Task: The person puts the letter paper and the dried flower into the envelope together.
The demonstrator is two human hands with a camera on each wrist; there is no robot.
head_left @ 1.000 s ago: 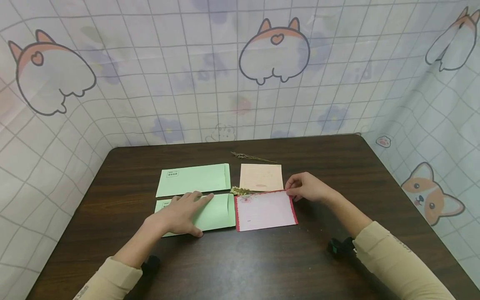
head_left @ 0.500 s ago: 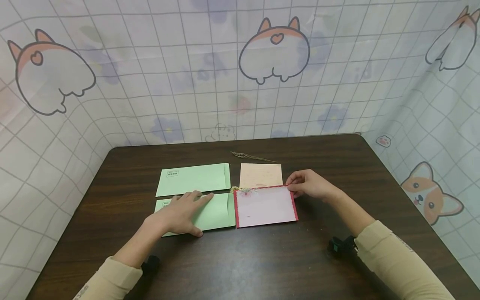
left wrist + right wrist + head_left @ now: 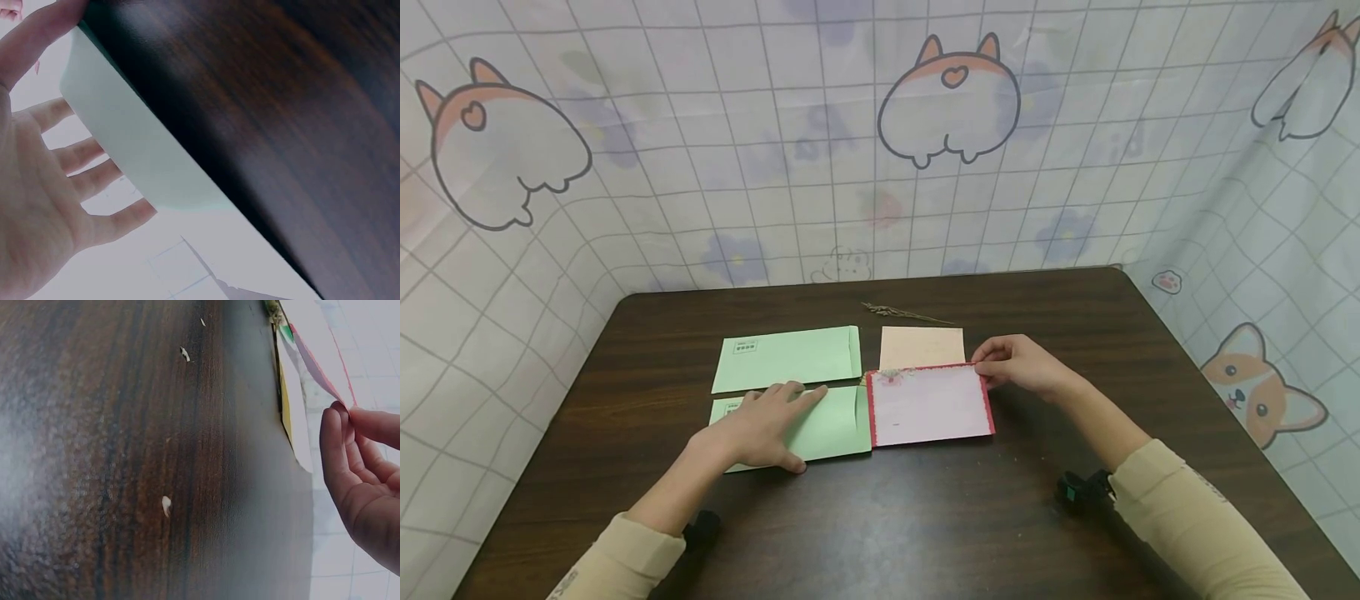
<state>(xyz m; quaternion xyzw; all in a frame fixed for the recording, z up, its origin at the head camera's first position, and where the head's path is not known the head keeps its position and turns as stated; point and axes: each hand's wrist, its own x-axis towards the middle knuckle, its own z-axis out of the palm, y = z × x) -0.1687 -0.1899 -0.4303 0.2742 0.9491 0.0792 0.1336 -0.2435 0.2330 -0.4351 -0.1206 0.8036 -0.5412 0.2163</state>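
In the head view my left hand (image 3: 767, 427) rests with spread fingers on the nearer green envelope (image 3: 838, 423). The left wrist view shows the thumb at that envelope's edge (image 3: 131, 137). My right hand (image 3: 1021, 365) pinches the upper right corner of a pale pink card with a red border (image 3: 932, 407). The card's left edge lies against the envelope's right end; whether it enters the envelope I cannot tell. In the right wrist view, thumb and fingertips hold the card's corner (image 3: 322, 372) raised off the table. The card hides most of a small flower sprig.
A second green envelope (image 3: 790, 360) lies behind the first. A beige card (image 3: 921, 346) sits behind the pink one, partly covered by it. Farther back lies a dried stem (image 3: 906, 314). Small pale flakes (image 3: 166, 505) dot the dark wooden table (image 3: 865, 533); a patterned cloth (image 3: 820, 192) hangs behind.
My right hand has moved slightly away from me, drawing the pink card toward the back, so it covers more of the sprig and beige card. The left hand stays put.
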